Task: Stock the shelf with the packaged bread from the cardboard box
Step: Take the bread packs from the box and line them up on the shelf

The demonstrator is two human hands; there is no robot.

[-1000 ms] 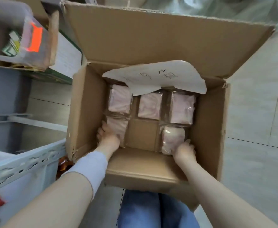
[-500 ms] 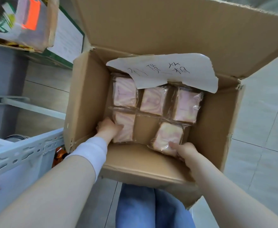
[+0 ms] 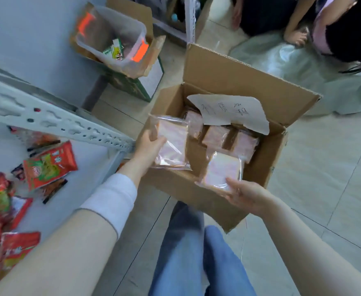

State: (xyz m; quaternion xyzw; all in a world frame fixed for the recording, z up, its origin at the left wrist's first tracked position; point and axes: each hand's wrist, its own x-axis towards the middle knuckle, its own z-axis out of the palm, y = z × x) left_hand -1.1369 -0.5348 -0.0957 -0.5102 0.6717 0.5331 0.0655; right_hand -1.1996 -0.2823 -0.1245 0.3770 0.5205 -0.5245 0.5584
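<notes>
We see bright, even light with faint, soft shadows. The floor at the right looks washed out. Glare glints on the wrap of the bread pack. Motion blur smears the snack bags at the left and the plastic sheet at the top. The wide lens bends the shelf rail and stretches the arms near the lower edge.

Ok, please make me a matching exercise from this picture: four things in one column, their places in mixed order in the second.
Things: 1 handwritten paper; 2 red snack bags; 3 clear bin; 4 bread pack nearest the shelf.
Places: A on the shelf; B in the left hand; C inside the cardboard box; D in the brown tray.
Pairs: 1-C, 2-A, 3-D, 4-B.
</notes>
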